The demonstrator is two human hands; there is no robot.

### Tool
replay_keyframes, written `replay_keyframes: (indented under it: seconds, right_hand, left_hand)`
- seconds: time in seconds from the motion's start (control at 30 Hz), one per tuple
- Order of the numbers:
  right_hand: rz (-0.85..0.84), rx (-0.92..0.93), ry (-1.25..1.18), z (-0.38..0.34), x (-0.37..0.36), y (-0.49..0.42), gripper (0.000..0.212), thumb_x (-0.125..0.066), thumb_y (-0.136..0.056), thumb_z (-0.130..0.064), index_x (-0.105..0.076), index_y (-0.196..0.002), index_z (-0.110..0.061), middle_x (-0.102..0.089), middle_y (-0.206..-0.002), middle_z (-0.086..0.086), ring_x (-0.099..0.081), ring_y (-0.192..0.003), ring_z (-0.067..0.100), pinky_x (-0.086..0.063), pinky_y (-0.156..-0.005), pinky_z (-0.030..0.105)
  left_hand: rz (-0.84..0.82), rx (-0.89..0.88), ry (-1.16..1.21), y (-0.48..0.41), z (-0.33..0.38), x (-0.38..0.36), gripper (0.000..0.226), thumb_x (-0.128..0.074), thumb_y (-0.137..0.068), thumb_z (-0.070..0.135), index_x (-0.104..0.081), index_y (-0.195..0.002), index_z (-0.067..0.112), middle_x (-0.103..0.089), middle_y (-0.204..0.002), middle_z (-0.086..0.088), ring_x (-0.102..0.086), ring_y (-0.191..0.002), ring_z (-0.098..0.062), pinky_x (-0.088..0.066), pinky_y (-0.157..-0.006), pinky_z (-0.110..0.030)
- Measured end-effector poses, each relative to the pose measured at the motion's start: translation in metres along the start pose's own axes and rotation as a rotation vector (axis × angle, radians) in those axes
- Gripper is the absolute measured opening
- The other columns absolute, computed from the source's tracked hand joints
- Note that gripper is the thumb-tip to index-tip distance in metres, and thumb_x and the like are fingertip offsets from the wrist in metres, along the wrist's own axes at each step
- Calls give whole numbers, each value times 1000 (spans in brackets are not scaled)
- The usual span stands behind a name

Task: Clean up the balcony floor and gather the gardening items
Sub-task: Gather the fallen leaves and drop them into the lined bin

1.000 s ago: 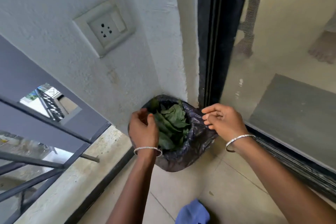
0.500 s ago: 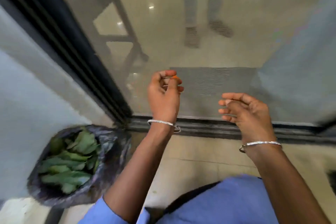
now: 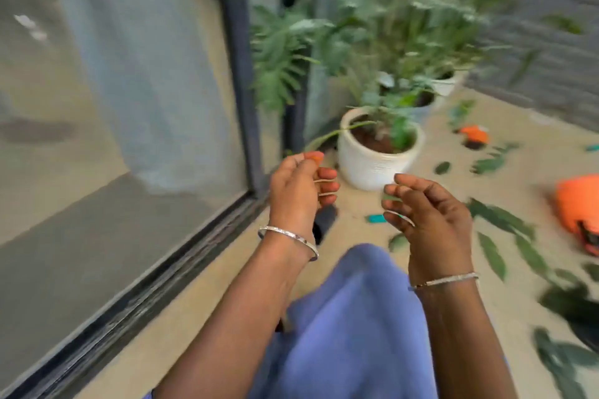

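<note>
Both left hand (image 3: 298, 194), right hand (image 3: 429, 217) loosely curled; leaves (image 3: 492, 256) blurred; orange object (image 3: 577, 204) cropped.

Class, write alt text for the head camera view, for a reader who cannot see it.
A person's left hand and right hand hover empty, fingers loosely curled, over a balcony floor strewn with green leaves. A white plant pot stands ahead by the glass door.

I am looking for words or numbers, but I am not seeing any; marks on the white pot (image 3: 372, 168) are looking too blurry.
</note>
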State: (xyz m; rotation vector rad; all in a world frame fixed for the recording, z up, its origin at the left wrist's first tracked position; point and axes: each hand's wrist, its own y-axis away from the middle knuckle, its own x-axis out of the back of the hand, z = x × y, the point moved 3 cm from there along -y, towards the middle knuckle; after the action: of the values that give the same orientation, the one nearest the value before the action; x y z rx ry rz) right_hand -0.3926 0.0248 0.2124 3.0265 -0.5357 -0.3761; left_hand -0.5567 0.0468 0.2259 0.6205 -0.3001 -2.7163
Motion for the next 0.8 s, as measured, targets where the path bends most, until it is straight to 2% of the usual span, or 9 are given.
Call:
replay_keyframes:
  seconds: [0.2, 0.37, 0.43, 0.5, 0.57, 0.63, 0.7, 0.77, 0.8]
  right_hand:
    - [469, 61, -26, -2, 154, -11, 19, -53, -93, 2, -68, -97, -8, -72, -70, -2, -62, -55, 8, -49, -52, 18]
    - [783, 46, 11, 26, 262, 14, 19, -53, -92, 3, -67, -91, -10, -69, -74, 5, -61, -55, 11, -50, -56, 23]
    - [888, 8, 44, 44, 298, 26, 19, -51, -93, 2, -66, -90, -9, -68, -75, 8, -62, -54, 9, -51, -58, 26]
    - [989, -51, 83, 67, 334, 46, 18, -49, -93, 1, -65, -92, -6, -67, -75, 8, -61, -50, 6, -50, -52, 22]
    - [1119, -144, 105, 98, 371, 78, 15, -51, -94, -1, -64, -100, 0, -66, -75, 9, -61, -52, 12, -49, -50, 22]
    - [1196, -273, 105, 137, 404, 113, 16, -57, -93, -9, -65, -100, 2, -67, -78, 13, -64, -63, 23, -52, -57, 28]
    - [1205, -455, 193, 179, 431, 142, 24, -64, -81, -29, -71, -91, -9, -71, -83, 14, -69, -80, 34, -58, -73, 41]
    - [1194, -665, 315, 217, 451, 170, 38, -66, -66, -43, -73, -91, -16, -72, -88, 11, -68, -94, 36, -57, -86, 50]
    - [1197, -742, 349, 229, 454, 181, 38, -70, -68, -40, -70, -98, -18, -69, -94, 10, -65, -98, 34, -56, -87, 50]
  left_hand:
    - [-241, 389, 45, 22, -85, -127, 12, -53, -94, 16, -60, -84, 16, -60, -54, 2, -54, -42, -10, -45, -50, -21]
    - [-412, 828, 71, 38, -174, -178, 20, -51, -95, 23, -60, -78, 18, -60, -64, 2, -53, -59, -12, -44, -58, -27]
    - [-401, 849, -113, 36, -213, -173, 23, -48, -96, 26, -56, -76, 18, -57, -66, 0, -50, -57, -13, -40, -54, -24]
    - [-404, 851, -382, 38, -241, -160, 30, -41, -98, 28, -48, -71, 19, -49, -65, 0, -40, -54, -14, -29, -53, -23]
    - [-434, 876, -532, 44, -260, -156, 32, -38, -97, 26, -44, -67, 19, -45, -61, 0, -36, -52, -15, -27, -54, -24]
    - [-491, 868, -564, 46, -269, -165, 29, -42, -95, 22, -48, -67, 20, -51, -51, 2, -44, -46, -13, -34, -53, -22]
    - [-548, 855, -536, 50, -274, -178, 26, -46, -95, 22, -53, -70, 21, -55, -47, 5, -50, -44, -9, -40, -54, -23]
    - [-596, 871, -557, 59, -280, -184, 25, -48, -95, 23, -56, -72, 20, -58, -52, 5, -52, -53, -10, -42, -60, -25]
    - [-614, 877, -587, 64, -284, -185, 24, -48, -95, 23, -57, -73, 20, -59, -58, 4, -51, -57, -11, -43, -62, -26]
